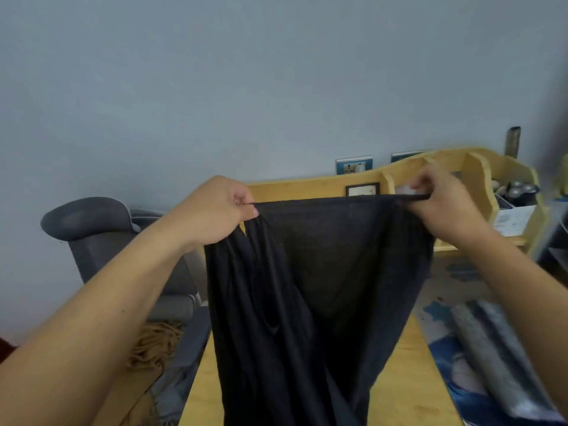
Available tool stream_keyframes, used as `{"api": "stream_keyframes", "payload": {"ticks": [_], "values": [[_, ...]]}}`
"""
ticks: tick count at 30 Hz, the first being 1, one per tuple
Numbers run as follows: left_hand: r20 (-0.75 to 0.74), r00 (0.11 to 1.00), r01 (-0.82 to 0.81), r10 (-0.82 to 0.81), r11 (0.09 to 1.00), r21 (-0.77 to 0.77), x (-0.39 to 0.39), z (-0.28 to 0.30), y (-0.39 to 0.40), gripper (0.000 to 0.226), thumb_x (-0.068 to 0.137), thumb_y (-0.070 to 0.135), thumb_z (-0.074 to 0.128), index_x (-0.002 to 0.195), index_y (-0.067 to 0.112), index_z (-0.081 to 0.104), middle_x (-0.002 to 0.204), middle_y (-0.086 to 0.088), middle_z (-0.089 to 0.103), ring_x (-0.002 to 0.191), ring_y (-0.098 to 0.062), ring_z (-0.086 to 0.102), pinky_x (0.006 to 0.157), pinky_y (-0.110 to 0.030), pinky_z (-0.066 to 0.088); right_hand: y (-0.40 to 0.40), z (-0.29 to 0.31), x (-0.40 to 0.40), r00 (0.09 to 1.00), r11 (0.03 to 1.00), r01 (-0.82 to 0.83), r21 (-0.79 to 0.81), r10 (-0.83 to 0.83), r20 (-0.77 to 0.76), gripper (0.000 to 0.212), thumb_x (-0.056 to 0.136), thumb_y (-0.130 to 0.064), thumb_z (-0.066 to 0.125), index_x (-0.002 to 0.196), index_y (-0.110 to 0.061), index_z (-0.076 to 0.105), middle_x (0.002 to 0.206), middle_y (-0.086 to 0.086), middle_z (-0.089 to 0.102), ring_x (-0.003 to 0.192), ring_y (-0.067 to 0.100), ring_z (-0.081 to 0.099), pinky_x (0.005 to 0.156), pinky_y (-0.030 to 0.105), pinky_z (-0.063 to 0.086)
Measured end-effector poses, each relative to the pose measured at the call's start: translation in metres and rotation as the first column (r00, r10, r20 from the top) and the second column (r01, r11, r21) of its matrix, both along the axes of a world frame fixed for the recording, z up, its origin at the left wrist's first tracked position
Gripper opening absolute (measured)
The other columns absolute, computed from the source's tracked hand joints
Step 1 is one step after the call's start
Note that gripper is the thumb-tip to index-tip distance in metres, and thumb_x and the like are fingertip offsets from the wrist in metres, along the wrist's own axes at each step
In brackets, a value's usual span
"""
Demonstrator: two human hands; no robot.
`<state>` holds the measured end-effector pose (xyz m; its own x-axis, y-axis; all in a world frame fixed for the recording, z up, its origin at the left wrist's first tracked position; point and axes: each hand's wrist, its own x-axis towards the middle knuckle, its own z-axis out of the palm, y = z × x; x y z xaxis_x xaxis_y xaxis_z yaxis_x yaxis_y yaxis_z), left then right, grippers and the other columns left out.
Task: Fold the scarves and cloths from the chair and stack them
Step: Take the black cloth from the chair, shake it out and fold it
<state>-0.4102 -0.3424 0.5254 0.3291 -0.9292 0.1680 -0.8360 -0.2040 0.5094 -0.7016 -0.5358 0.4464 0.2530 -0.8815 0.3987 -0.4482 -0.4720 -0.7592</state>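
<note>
Both hands, left hand [215, 207] and right hand [442, 201], pinch the black scarf [307, 287] by its top edge, fingers clamped; it hangs below them over the desk [408, 379]. Folding is starting; next likely means bringing the pinched corners together.

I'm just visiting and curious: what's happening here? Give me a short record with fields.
activity: a person holds up a black scarf above a wooden desk
left hand: pinches the scarf's top edge
right hand: pinches the same edge, stretched taut
scarf: hangs down, not yet folded
chair: grey, at the left, with a tan fringed cloth on its seat
folded grey cloth: lies on the desk at the right
</note>
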Motion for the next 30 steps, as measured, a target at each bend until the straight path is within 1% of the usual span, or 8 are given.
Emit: {"api": "stream_keyframes", "payload": {"ticks": [2, 3, 6, 10, 14, 19, 24, 30], "values": [[-0.007, 1.0, 0.024, -0.024, 1.0, 0.013, -0.007, 0.004, -0.005, 0.016, 0.096, 0.02, 0.068, 0.082, 0.013, 0.072, 0.065, 0.003, 0.056, 0.06, -0.011, 0.047, 0.059, -0.027, 0.033, -0.003, 0.005, -0.007, 0.935, 0.924, 0.353, -0.145, -0.35, 0.048, 0.028, 0.079, 0.01, 0.056, 0.094, -0.013, 0.052, 0.086, 0.012, 0.057, 0.084, 0.039, 0.056, 0.068, 0.037, 0.039], [-0.012, 0.999, 0.035, -0.035, 0.999, 0.015, -0.01, 0.007, -0.006, 0.016, 0.096, 0.02, 0.069, 0.081, 0.015, 0.072, 0.064, 0.004, 0.057, 0.058, -0.009, 0.047, 0.059, -0.027, 0.034, 0.002, 0.003, -0.008, 0.92, 0.885, 0.385, -0.261, -0.392, 0.026, 0.028, 0.079, 0.01, 0.056, 0.097, -0.011, 0.052, 0.089, 0.014, 0.056, 0.082, 0.041, 0.056, 0.067, 0.04, 0.041], [-0.036, 0.998, 0.044, -0.044, 0.999, 0.0, -0.013, 0.017, -0.009, 0.017, 0.094, 0.021, 0.071, 0.078, 0.014, 0.072, 0.062, 0.005, 0.055, 0.056, -0.007, 0.046, 0.058, -0.027, 0.032, 0.03, -0.033, -0.006, 0.961, 0.74, -0.047, -0.671, -0.15, -0.233, 0.022, 0.091, -0.02, 0.067, 0.105, -0.009, 0.053, 0.096, 0.014, 0.057, 0.065, 0.04, 0.06, 0.051, 0.045, 0.049], [-0.058, 0.996, 0.061, -0.061, 0.998, -0.001, -0.013, 0.032, -0.009, 0.015, 0.094, 0.02, 0.071, 0.08, 0.013, 0.074, 0.076, -0.014, 0.064, 0.07, -0.019, 0.056, 0.071, -0.032, 0.041, 0.059, -0.106, -0.006, 0.77, 0.58, -0.565, -0.586, 0.117, -0.627, 0.03, 0.096, -0.023, 0.051, 0.126, -0.018, 0.051, 0.101, 0.005, 0.052, 0.051, 0.025, 0.051, 0.042, 0.036, 0.045], [-0.039, 0.996, 0.077, -0.075, 0.995, 0.061, -0.019, 0.038, -0.012, 0.013, 0.095, 0.021, 0.07, 0.084, 0.018, 0.076, 0.091, -0.012, 0.073, 0.085, -0.025, 0.067, 0.084, -0.036, 0.051, 0.065, -0.143, 0.015, 0.705, 0.686, -0.572, -0.449, 0.131, -0.697, 0.027, 0.089, -0.014, 0.056, 0.115, -0.022, 0.058, 0.102, -0.001, 0.048, 0.049, 0.021, 0.047, 0.043, 0.033, 0.044], [-0.034, 0.998, 0.051, -0.05, 0.998, 0.029, -0.023, 0.042, -0.017, 0.014, 0.094, 0.023, 0.071, 0.082, 0.018, 0.075, 0.083, -0.002, 0.067, 0.079, -0.018, 0.059, 0.074, -0.031, 0.043, 0.076, -0.144, 0.034, 0.868, 0.874, -0.368, -0.317, 0.201, -0.455, 0.031, 0.099, -0.045, 0.038, 0.108, -0.022, 0.056, 0.103, -0.007, 0.051, 0.064, 0.023, 0.056, 0.056, 0.032, 0.036], [-0.076, 0.997, -0.019, 0.016, 0.999, -0.034, -0.016, 0.046, -0.021, 0.013, 0.093, 0.021, 0.072, 0.083, 0.014, 0.073, 0.078, -0.003, 0.064, 0.073, -0.017, 0.056, 0.071, -0.03, 0.042, 0.113, -0.147, 0.051, 0.929, 0.857, -0.284, -0.43, 0.135, -0.345, 0.037, 0.095, -0.059, 0.047, 0.1, -0.023, 0.048, 0.094, -0.006, 0.045, 0.046, 0.015, 0.041, 0.044, 0.026, 0.026], [-0.09, 0.996, -0.026, 0.022, 0.999, -0.038, -0.013, 0.054, -0.024, 0.01, 0.093, 0.019, 0.072, 0.084, 0.014, 0.072, 0.076, 0.0, 0.061, 0.071, -0.014, 0.054, 0.07, -0.029, 0.04, 0.127, -0.135, 0.101, 0.891, 0.95, -0.182, -0.255, 0.05, -0.451, 0.05, 0.098, -0.064, 0.029, 0.107, -0.023, 0.056, 0.112, -0.005, 0.052, 0.068, 0.026, 0.063, 0.056, 0.036, 0.05]]}}
